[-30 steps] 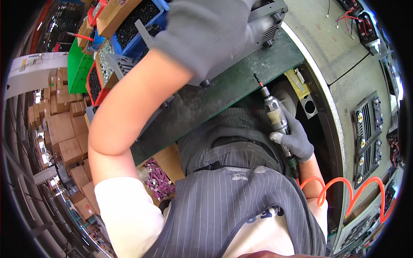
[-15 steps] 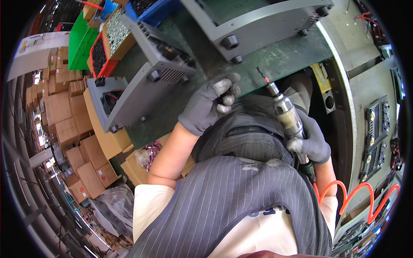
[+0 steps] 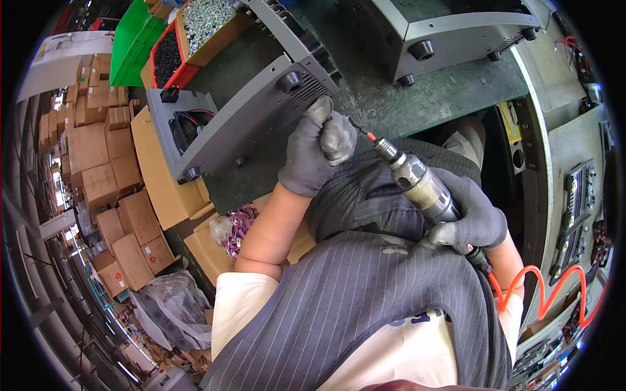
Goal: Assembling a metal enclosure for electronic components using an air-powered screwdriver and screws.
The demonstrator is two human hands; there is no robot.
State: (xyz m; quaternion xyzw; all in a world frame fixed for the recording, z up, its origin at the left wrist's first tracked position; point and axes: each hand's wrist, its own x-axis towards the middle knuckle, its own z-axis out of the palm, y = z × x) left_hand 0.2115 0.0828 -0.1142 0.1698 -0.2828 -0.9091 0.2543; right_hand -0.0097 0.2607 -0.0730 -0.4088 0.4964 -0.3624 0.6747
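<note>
My right hand [image 3: 473, 212], in a grey glove, is wrapped round a metal air screwdriver [image 3: 417, 186] held slantwise before my body. Its thin dark bit [image 3: 360, 128], with a red collar at the base, points up and left toward my left hand [image 3: 319, 143]. That hand, gloved too, is closed, with a small dark screw-like piece [image 3: 330, 118] showing at the fingertips. The bit's end is close beside those fingers; whether it touches the piece I cannot tell. Just beyond the left hand stands a grey metal casing [image 3: 241, 120] with round black feet.
A second grey casing [image 3: 456, 49] stands on the green bench top [image 3: 430, 107]. Small parts fill a red bin [image 3: 175, 78] and a cardboard box [image 3: 222, 39] at the far left, beside a green bin [image 3: 134, 42]. An orange coiled hose [image 3: 541, 287] trails right.
The screwdriver has swung up and left, bringing its bit near my left hand. The left fingers have drawn together and turned, showing the small dark piece. The whole view has shifted.
</note>
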